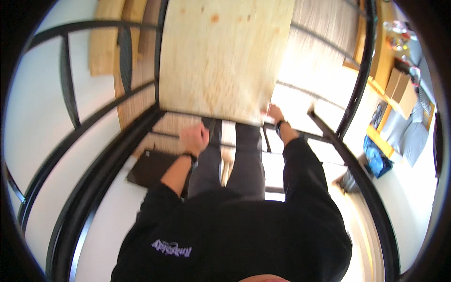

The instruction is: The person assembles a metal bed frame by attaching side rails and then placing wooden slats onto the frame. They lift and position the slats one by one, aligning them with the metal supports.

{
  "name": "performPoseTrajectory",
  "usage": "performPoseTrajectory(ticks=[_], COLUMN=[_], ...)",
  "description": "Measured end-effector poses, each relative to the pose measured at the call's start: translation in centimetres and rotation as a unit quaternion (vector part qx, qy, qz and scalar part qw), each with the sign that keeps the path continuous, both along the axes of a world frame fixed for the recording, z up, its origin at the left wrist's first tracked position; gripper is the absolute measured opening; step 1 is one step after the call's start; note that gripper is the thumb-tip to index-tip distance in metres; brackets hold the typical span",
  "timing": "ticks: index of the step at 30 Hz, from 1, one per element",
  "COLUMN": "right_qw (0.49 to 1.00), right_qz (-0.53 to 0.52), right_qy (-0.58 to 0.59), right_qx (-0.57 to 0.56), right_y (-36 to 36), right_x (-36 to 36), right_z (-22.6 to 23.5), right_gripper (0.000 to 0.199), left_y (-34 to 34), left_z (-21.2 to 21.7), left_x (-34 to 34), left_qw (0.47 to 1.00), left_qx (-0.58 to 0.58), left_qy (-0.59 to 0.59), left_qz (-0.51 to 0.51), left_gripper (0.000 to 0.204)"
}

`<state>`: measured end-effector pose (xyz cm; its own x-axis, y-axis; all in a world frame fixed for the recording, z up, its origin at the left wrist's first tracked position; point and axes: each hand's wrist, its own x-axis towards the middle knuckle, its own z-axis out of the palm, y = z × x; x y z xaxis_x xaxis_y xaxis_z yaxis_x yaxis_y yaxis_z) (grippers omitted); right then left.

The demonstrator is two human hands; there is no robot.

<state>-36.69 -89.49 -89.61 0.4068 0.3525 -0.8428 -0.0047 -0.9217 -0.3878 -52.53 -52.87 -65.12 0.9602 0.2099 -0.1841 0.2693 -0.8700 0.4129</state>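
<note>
A pale plywood board (221,56) lies across a black metal frame (188,112) in front of me. My right hand (275,113) is at the board's near right corner, its fingers closed on the edge and slightly blurred. Left of that, my left hand (193,138) is curled into a fist just short of the board's near edge, apart from it. What the left fist holds, if anything, is hidden. Both wrists carry dark bands.
Black metal rails rise at the left (94,188) and right (361,174). Below the left hand sits a dark flat panel (157,169). At the right are a cardboard box (400,91), a blue bag (376,157) and grey cloth (413,141). Wooden planks (105,40) stand far left.
</note>
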Motion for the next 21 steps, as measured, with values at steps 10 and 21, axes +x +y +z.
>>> performPoseTrajectory(ticks=[10, 21], right_qw=[0.983, 0.968], right_qz=[-0.164, -0.205], right_qy=[-0.073, -0.145], right_qx=[0.042, 0.020], right_y=[2.1, 2.9], right_x=[0.6, 1.2], right_z=[3.1, 3.2], right_gripper=[0.080, 0.052], left_y=[-0.1, -0.7], left_z=[0.8, 1.6], left_x=[0.2, 0.5], left_qw=[0.999, 0.997], left_qx=[0.037, 0.058], left_qy=[-0.014, -0.049], left_qz=[0.019, -0.006], left_gripper=[0.020, 0.017])
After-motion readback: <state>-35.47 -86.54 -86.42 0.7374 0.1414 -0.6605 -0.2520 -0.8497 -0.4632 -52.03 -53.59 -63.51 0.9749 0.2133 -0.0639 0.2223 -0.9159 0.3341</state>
